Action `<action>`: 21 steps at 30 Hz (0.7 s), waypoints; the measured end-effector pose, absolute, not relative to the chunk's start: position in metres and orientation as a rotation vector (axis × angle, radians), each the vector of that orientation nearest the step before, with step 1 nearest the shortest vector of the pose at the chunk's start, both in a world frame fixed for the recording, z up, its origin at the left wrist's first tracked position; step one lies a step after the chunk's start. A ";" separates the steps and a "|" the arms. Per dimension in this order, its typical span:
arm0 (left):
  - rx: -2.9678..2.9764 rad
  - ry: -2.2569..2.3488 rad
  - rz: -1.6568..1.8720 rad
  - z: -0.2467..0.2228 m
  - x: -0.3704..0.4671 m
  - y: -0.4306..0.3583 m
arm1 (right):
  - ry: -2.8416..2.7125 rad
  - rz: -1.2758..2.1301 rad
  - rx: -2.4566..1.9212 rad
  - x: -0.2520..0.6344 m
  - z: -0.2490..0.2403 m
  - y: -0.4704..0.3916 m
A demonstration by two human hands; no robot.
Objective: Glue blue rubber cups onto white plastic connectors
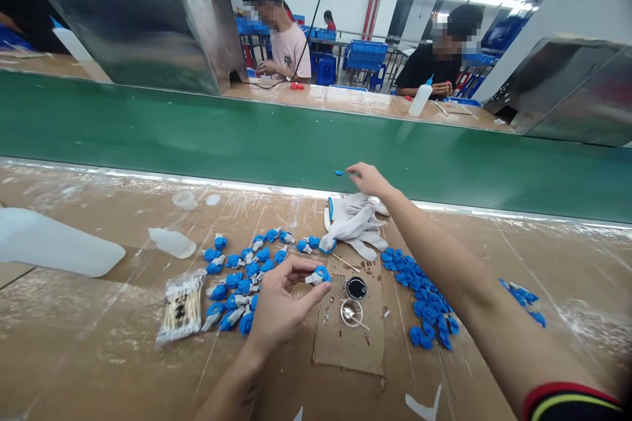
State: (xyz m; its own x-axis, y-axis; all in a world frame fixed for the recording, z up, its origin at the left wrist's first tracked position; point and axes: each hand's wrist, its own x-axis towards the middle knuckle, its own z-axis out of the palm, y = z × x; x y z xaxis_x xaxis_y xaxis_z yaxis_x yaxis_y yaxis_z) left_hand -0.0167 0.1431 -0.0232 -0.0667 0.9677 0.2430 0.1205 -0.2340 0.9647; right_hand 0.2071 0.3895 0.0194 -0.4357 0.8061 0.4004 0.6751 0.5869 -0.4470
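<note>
Between the thumb and fingers of my left hand point(289, 296) is a small blue and white part point(318, 275). My right hand point(365, 179) reaches over the green belt point(247, 141), its fingers apart and nothing seen in them. Just left of its fingertips a small blue piece point(338, 172) lies on the belt. Below my left hand's part, a cardboard piece point(345, 352) bears a cup of black liquid point(356, 287) and a clear cup point(351, 312) with a swab in it. Several blue and white parts point(244, 286) lie left of it, and several blue pieces point(427, 302) lie right of it.
White gloves point(358, 223) lie by the belt's near edge. On the left are a bag of cotton swabs point(182, 307), a small bottle point(172, 243) and a large white bottle point(59, 243). Two people sit across the belt, near an upright glue bottle point(421, 97) and metal housings point(148, 26).
</note>
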 end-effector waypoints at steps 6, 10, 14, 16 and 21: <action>1.384 1.260 1.392 -0.026 -0.020 0.148 | -2.239 0.278 -1.016 0.183 0.007 0.424; 1.369 1.255 1.384 -0.025 -0.023 0.148 | -2.195 0.309 -1.006 0.200 0.020 0.422; 1.302 1.193 1.404 -0.021 -0.018 0.143 | -2.138 0.390 -1.016 0.236 0.040 0.368; 1.228 1.128 1.400 -0.018 -0.011 0.139 | -2.129 0.451 -1.008 0.249 0.047 0.314; 1.076 0.884 1.330 -0.016 0.005 0.129 | -2.066 0.626 -0.964 0.240 0.048 0.173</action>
State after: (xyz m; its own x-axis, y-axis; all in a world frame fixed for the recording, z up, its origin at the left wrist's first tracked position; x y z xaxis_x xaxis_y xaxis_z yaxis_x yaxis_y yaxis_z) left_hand 0.0055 0.1290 -0.0158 0.0735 0.9933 0.0890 -0.3020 -0.0629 0.9512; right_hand 0.2401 0.1730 0.0479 -0.4280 0.7958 0.4283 0.4245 0.5954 -0.6821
